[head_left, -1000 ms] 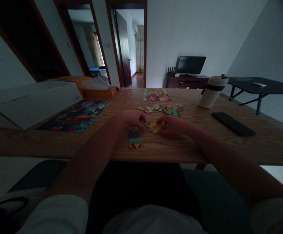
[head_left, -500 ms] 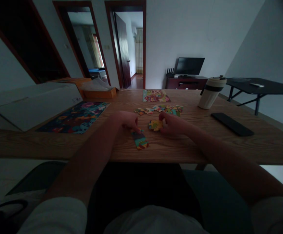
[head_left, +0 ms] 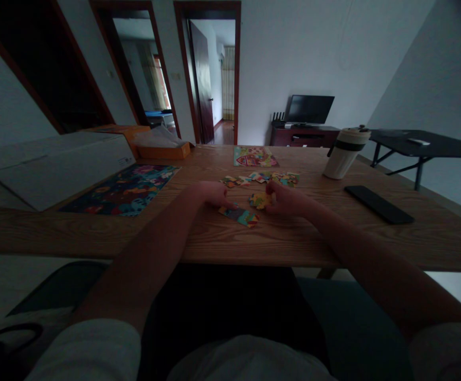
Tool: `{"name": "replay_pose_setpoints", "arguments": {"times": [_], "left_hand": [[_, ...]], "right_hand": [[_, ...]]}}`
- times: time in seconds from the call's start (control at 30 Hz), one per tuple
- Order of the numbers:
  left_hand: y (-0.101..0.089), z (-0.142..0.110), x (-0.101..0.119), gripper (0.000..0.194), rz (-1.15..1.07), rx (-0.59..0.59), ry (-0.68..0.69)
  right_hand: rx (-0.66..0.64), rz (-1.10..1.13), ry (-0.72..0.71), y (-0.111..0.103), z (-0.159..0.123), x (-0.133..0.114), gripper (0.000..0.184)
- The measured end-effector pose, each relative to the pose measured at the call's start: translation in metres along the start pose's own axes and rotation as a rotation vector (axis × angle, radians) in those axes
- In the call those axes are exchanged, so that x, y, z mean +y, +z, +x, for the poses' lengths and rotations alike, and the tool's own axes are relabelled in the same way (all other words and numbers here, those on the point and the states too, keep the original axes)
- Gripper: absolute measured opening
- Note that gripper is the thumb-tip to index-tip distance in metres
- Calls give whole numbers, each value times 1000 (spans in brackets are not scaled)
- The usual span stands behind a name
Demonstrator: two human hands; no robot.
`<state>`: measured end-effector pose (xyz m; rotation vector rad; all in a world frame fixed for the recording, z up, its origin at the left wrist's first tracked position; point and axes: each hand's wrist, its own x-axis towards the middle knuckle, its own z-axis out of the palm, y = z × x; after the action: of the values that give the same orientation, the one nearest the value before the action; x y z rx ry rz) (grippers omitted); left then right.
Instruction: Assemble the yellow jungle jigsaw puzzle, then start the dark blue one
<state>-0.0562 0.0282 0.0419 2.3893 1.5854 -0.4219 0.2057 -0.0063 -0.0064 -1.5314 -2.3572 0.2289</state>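
Note:
My left hand point(head_left: 213, 193) rests on the wooden table point(head_left: 254, 243), fingertips pinching the end of a joined strip of puzzle pieces point(head_left: 240, 215) that lies slantwise. My right hand point(head_left: 286, 198) is closed on a small yellowish cluster of joined pieces point(head_left: 259, 200) just right of the strip. A scatter of loose puzzle pieces point(head_left: 262, 179) lies just beyond both hands. Further back lies a colourful picture card point(head_left: 254, 156).
A dark finished puzzle point(head_left: 125, 188) and a white box point(head_left: 55, 166) are at the left, with an orange tissue box point(head_left: 162, 145) behind. A lidded cup point(head_left: 345, 153) and a black phone point(head_left: 379, 203) lie at the right. Doorways and a TV stand are behind.
My left hand has turned the strip from upright to slanting sideways and moved it up and right toward the yellow cluster. My right hand shifted slightly farther back with the cluster.

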Motion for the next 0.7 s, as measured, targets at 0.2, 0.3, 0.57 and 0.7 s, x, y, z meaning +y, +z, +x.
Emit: {"name": "replay_pose_setpoints", "arguments": {"times": [0.2,0.3,0.57,0.7], "left_hand": [[0,3,-4,59,2,-33,39],[1,5,-6,55,-8,-30,58],[0,1,1,37,-111,-55,109],[1,-2,8,36,-225,-53,113]], "right_hand": [[-71,137,-27,10,8,18,51],[-69,92,-38,9,8,16,48],[-16,-32,-22,5,5,4,54],[65,28,35,-5,3,3,50]]}}
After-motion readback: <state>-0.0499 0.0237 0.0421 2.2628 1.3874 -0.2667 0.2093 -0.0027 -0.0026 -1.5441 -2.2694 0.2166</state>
